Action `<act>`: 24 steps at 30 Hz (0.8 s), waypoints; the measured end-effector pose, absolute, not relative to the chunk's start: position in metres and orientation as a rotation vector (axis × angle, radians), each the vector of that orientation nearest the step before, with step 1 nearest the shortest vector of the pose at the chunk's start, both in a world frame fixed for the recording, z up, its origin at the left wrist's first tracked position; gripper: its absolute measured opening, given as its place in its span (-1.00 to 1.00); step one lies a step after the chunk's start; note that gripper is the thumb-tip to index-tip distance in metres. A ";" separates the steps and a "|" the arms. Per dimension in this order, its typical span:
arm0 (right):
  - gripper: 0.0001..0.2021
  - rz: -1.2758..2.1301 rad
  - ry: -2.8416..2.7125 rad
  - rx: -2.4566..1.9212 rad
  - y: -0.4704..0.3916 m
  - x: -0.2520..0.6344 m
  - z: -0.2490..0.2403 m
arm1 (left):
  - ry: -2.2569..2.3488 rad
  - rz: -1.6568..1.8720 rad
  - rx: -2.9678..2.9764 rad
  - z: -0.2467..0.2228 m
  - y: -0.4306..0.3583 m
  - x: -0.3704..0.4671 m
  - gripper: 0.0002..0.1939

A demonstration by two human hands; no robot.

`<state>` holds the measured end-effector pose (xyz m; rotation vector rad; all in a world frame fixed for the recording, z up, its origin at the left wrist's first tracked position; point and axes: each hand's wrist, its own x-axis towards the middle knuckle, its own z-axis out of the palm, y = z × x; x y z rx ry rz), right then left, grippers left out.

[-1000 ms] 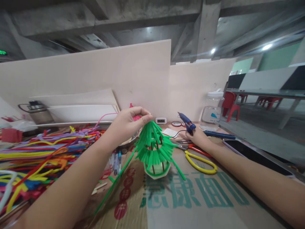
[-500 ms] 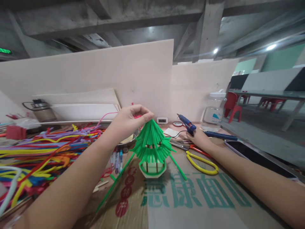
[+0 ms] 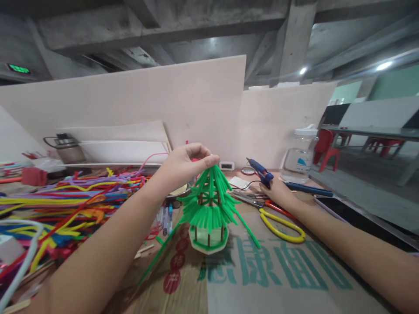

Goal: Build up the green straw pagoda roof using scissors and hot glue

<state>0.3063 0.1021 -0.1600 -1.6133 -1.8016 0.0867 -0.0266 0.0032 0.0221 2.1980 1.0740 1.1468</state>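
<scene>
My left hand (image 3: pixel 196 159) pinches the peak of a green pipe-cleaner pavilion model (image 3: pixel 211 213) between thumb and fingers. The model has two tiers of green roof, thin brown posts and a pale many-sided base; it is tilted, so its base shows toward me. To the right, my right hand (image 3: pixel 275 189) is closed around the handle of a blue glue gun (image 3: pixel 261 171), whose nozzle points up and left. Loose green pipe cleaners (image 3: pixel 248 229) lie on either side of the model.
A heap of coloured pipe cleaners (image 3: pixel 81 200) covers the left. Scissors with yellow handles (image 3: pixel 283 226) lie near my right forearm, beside a phone (image 3: pixel 360 222). A clear water bottle (image 3: pixel 298 155) and a small digital clock (image 3: pixel 227 165) stand at the back. Printed cardboard (image 3: pixel 248 279) lies in front.
The pavilion model has tipped, with its base swung toward me and more of its posts showing. My right hand keeps its hold on the glue gun. The whole view has shifted slightly.
</scene>
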 end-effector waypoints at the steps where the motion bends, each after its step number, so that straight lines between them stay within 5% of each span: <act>1: -0.70 0.089 -1.800 -1.616 0.103 0.307 -0.161 | 1.074 1.148 2.198 0.022 0.003 -0.027 -0.61; 24: -0.69 0.103 -1.821 -1.667 0.103 0.306 -0.160 | 1.075 1.131 2.296 0.021 0.007 -0.028 -0.60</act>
